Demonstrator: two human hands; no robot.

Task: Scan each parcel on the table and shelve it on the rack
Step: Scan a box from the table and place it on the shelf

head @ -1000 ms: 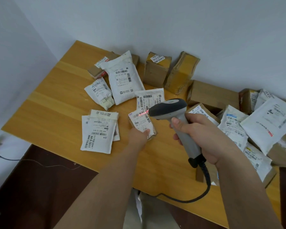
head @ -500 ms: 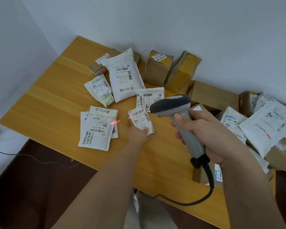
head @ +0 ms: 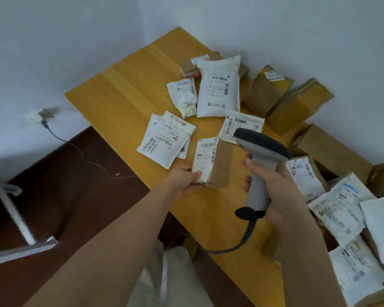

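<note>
The small brown parcel (head: 213,163) is pinched at its near end by the left hand (head: 182,179), long axis pointing away over the worktop (head: 124,89), with the scanner (head: 258,165), gripped in the right hand (head: 277,189), just to its right.

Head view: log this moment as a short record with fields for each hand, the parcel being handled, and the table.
left hand: grips the small brown parcel by its near end
parcel label: white, facing up
right hand: holds the barcode scanner by its handle, head beside the parcel
scan line: none visible
table: wooden, white mailers and brown boxes lying on it
rack: not in view
</note>
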